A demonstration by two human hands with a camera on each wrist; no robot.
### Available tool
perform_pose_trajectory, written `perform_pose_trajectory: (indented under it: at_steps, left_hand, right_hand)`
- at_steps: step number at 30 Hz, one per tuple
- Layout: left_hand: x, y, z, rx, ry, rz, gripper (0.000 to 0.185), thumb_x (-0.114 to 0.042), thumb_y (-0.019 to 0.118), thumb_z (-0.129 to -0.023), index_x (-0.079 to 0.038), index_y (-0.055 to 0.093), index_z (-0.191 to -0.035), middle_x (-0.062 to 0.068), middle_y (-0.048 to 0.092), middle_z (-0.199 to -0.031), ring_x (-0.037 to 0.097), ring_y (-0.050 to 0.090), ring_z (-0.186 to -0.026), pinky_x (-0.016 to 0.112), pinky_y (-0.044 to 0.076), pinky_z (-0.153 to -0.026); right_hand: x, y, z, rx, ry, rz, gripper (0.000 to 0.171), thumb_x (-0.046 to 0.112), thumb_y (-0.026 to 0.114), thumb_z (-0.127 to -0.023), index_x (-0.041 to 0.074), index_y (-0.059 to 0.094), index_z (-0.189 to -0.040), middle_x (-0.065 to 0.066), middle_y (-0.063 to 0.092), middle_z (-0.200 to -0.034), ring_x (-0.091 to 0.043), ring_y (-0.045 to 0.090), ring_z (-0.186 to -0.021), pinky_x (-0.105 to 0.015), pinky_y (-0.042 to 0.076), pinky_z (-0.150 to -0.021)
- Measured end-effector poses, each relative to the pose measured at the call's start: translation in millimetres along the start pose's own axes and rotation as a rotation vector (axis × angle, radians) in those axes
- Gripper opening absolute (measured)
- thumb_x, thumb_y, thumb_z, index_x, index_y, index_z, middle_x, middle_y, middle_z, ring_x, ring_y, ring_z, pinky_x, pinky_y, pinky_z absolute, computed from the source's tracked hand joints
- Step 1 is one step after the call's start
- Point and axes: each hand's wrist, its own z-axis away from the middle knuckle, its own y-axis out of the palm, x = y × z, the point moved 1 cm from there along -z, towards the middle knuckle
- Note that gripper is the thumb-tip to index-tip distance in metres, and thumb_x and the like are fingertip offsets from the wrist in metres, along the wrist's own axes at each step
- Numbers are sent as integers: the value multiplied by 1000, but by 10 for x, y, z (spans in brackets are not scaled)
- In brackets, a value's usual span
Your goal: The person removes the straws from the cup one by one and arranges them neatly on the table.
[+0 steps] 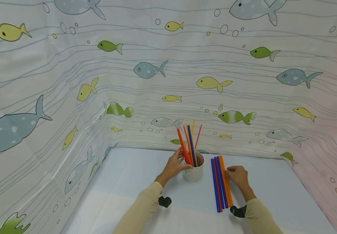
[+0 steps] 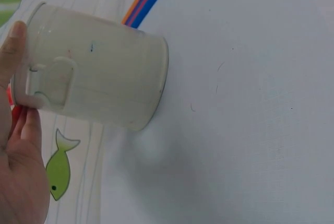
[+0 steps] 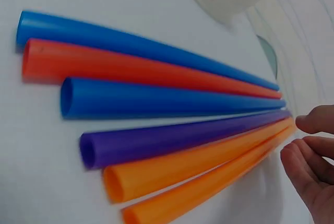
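Observation:
My left hand (image 1: 174,166) grips the rim of an off-white cup (image 1: 192,175), thumb at the near side and fingers behind. In the left wrist view the cup (image 2: 109,72) appears sideways, with that hand (image 2: 23,166) at its rim. Several drinking straws stand in it, among them a thick red straw (image 1: 184,146) by the fingers and a blue straw (image 1: 191,146). To the right, blue, red, purple and orange straws (image 1: 226,185) lie side by side. Beside the far end of the orange straws (image 3: 209,153) is my right hand (image 3: 313,156), fingers loosely bent, holding nothing.
White cloth covers the table (image 1: 197,214). Behind and at both sides hangs a fish-patterned curtain (image 1: 186,97), its lower edge close behind the cup. A dark heart-shaped patch (image 1: 165,201) shows at the left cuff, another (image 1: 238,212) at the right.

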Motion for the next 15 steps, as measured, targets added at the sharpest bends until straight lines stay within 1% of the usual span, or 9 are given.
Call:
perform_pose_trajectory:
  at_steps: [5,10,15]
  left_hand:
    - [18,-4,1,1,0,1,96,-16,82,-79,-8,23,-154,10,51,-137,21,51,-127,33,43,-104]
    - [30,-8,-3,3,18,11,95,-14,82,-79,-7,23,-154,12,51,-136,23,51,-127,37,43,-104]
    - [21,-3,-10,6,14,17,95,-15,82,-79,-7,24,-154,12,51,-137,23,50,-127,39,42,-104]
  right_hand:
    - [207,-23,-19,-51,-63,-27,29,16,71,-88,-8,70,-104,-19,70,-89,-24,68,-72,-35,59,-64]
    - [445,-49,-44,-96,-149,-57,28,15,73,-87,-6,71,-104,-18,71,-91,-27,69,-78,-37,60,-68]
    - [716,-54,-64,-114,-225,-97,27,15,75,-86,-5,72,-105,-17,72,-92,-30,69,-81,-38,60,-71]
